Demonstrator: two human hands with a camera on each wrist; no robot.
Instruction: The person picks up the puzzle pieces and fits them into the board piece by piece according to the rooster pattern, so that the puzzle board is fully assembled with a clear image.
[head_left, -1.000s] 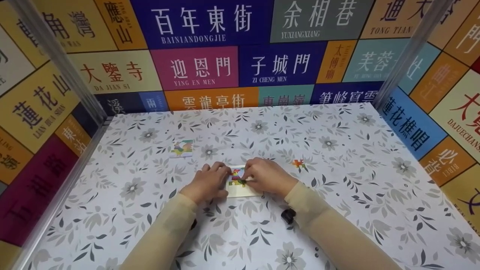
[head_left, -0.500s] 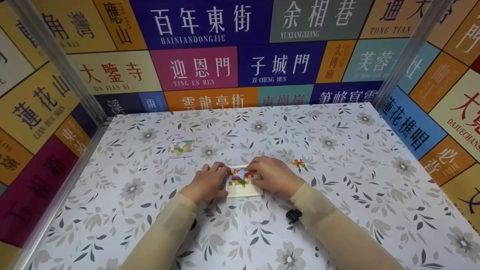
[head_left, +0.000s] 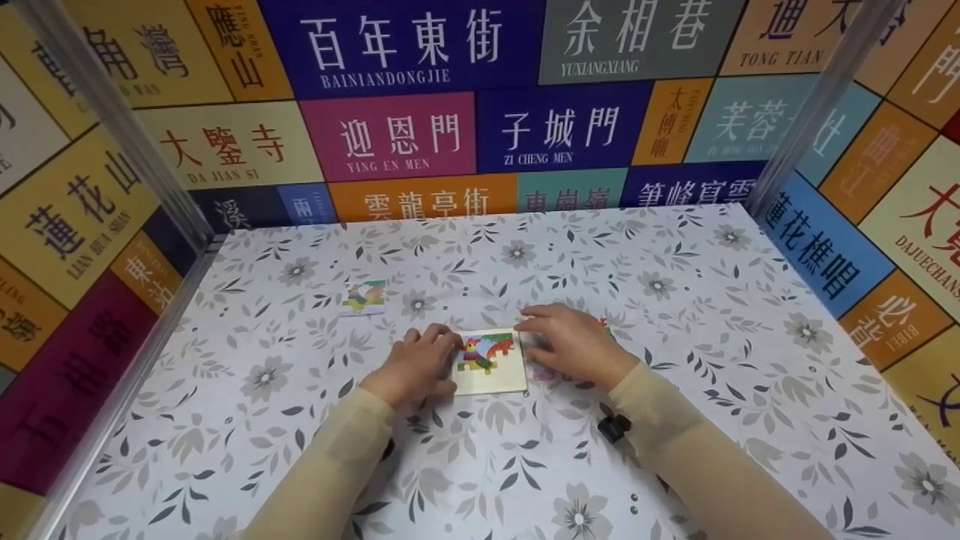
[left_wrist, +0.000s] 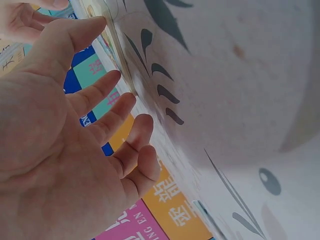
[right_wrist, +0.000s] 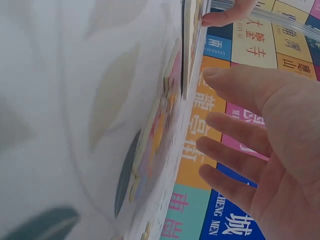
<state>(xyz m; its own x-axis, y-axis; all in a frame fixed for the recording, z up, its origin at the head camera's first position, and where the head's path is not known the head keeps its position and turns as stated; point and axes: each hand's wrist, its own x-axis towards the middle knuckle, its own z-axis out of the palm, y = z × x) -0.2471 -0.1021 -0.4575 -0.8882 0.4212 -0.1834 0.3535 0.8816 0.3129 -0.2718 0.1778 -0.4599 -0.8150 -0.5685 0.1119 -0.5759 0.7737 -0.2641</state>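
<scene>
A small cream puzzle board [head_left: 502, 382] lies at mid-table, with colourful jigsaw pieces [head_left: 478, 355] along its upper part and a bare lower part. My left hand [head_left: 416, 365] stays at the board's left edge, thumb and fingertips right at the rim, fingers loosely bent. Just past the right edge hovers my right hand [head_left: 574, 345], its fingers spread and nothing between them, as the right wrist view also shows. Loose puzzle pieces [right_wrist: 150, 142] lie on the table below that hand, beside the board. In the head view the hand partly covers them.
A small square picture card [head_left: 364, 298] with similar colours lies up and left of the board. A red-green loose piece [head_left: 604, 327] peeks out behind the right hand. Panels with printed place names [head_left: 405, 135] wall the table's back and sides. The tablecloth [head_left: 480, 465] is floral.
My right hand has moved right, off the board. A red-orange piece it held now lies at the board's upper right, and its fingers have spread. The left hand has stayed put.
</scene>
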